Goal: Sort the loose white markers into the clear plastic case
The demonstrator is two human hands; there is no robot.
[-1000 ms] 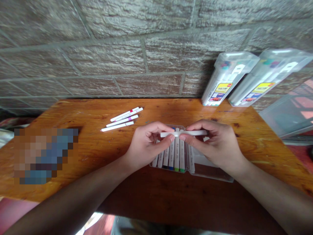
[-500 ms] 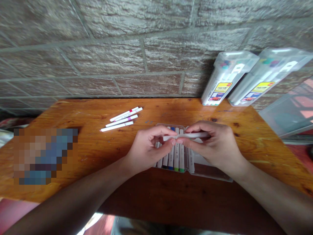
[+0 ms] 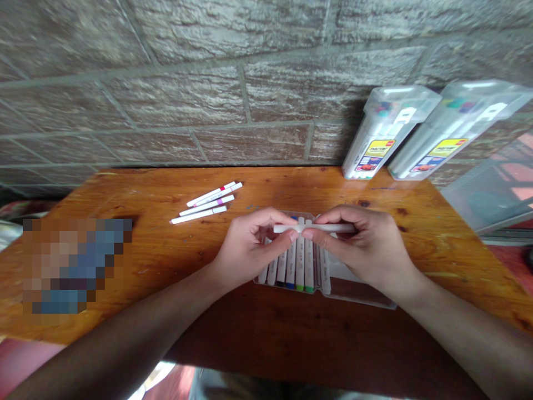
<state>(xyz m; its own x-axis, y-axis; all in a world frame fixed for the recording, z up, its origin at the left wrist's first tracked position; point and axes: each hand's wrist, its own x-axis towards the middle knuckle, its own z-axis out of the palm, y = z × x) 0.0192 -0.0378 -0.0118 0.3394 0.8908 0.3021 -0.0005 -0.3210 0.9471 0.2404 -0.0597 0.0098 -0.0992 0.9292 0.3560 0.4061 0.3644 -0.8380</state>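
Between both hands a white marker (image 3: 328, 228) lies level, above an opened clear plastic case. My left hand (image 3: 254, 244) pinches its left end between thumb and forefinger. The thumb and forefinger of my right hand (image 3: 366, 244) are closed round its longer right part, and the right tip disappears against the palm. Below, several white markers (image 3: 300, 261) with black, blue and green ends lie side by side in the clear case (image 3: 358, 300). One more white marker (image 3: 325, 272) rests by the hinge, and the lid half lies to the right, partly covered by my right hand.
Several loose white markers (image 3: 200, 214) lie on the wooden table (image 3: 158, 250) left of the hands. Two clear marker boxes, one nearer (image 3: 375, 133) and one farther right (image 3: 441, 133), stand against the stone wall (image 3: 275, 141). A blurred-out patch (image 3: 79, 266) covers something at left.
The marker has risen slightly and turned from a slant to nearly level. My left hand has shifted a little left and up; my right hand stays almost in place.
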